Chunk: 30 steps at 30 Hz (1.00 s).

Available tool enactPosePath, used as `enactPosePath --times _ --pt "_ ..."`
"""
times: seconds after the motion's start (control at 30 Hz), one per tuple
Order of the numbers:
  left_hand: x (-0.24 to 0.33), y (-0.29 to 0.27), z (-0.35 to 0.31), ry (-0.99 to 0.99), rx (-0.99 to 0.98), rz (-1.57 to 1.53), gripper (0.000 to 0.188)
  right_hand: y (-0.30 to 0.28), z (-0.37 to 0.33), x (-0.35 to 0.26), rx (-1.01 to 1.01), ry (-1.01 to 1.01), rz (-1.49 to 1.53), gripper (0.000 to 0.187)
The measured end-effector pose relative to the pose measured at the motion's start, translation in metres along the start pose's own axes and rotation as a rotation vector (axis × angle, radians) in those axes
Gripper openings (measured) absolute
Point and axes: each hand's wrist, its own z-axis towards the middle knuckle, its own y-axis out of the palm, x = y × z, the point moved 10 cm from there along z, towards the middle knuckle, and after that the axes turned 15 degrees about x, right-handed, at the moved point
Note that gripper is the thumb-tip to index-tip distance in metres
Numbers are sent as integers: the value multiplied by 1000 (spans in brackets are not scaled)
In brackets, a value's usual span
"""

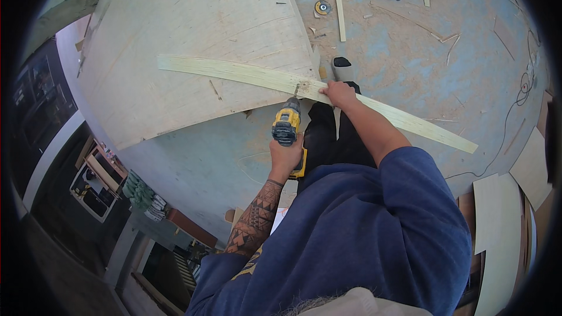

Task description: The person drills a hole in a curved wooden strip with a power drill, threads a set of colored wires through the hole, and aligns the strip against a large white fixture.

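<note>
Yellow-black drill (285, 126), bit (297, 89) at a long pale wooden strip (234, 72) aslant over plywood (175, 102)

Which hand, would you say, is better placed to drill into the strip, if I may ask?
The left, I think: the left hand grips the drill, and its bit points at the strip. The right hand is on the strip, so it looks better suited to steadying it.

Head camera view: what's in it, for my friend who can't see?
A person's left hand holds a yellow-and-black power drill pointed at a long, pale wooden strip, which the right hand holds. The strip partly overlaps a large, light-coloured wooden sheet.
</note>
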Motion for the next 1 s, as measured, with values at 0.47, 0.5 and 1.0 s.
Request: enactPosePath --times 0.47,0.5,1.0 --pt "-48 34 16 -175 -31 -143 24 3 -5 -11 40 -71 19 56" --pt "-50 35 16 -174 -28 -145 24 3 -4 -12 45 -66 20 57" --pt "-36 -26 -25 -96 -5 -502 32 41 40 -2 -352 -204 245 88"
